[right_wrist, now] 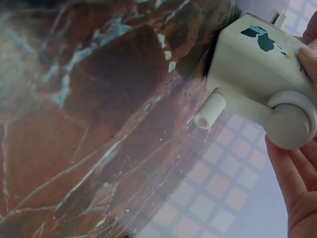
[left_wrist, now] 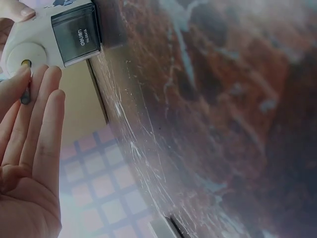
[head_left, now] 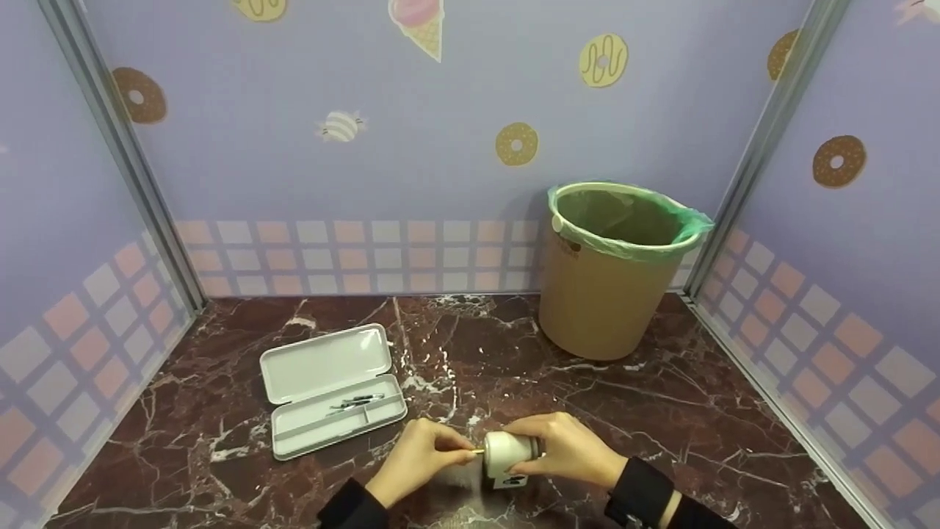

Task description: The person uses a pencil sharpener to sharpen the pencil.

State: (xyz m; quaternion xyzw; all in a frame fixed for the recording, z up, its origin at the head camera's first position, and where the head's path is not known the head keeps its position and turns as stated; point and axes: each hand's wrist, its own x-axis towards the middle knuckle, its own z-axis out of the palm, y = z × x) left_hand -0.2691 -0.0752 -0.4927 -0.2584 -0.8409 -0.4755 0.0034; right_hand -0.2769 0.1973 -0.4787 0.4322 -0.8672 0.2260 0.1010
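A cream-coloured rotary pencil sharpener stands on the marble-patterned table, near its front. My right hand grips it from the right, fingers over the top and thumb at the front. From the left, my left hand pinches a short yellow pencil whose front end sits in the sharpener's round hole. The left wrist view shows the pencil's dark rear end between thumb and fingers, and a see-through shavings drawer. A crank handle hangs from the sharpener's side in the right wrist view.
An open white pencil case lies on the left, with several slim dark and silver items in its long compartment. At the back right stands a tan bin with a green liner. Patterned walls enclose the table.
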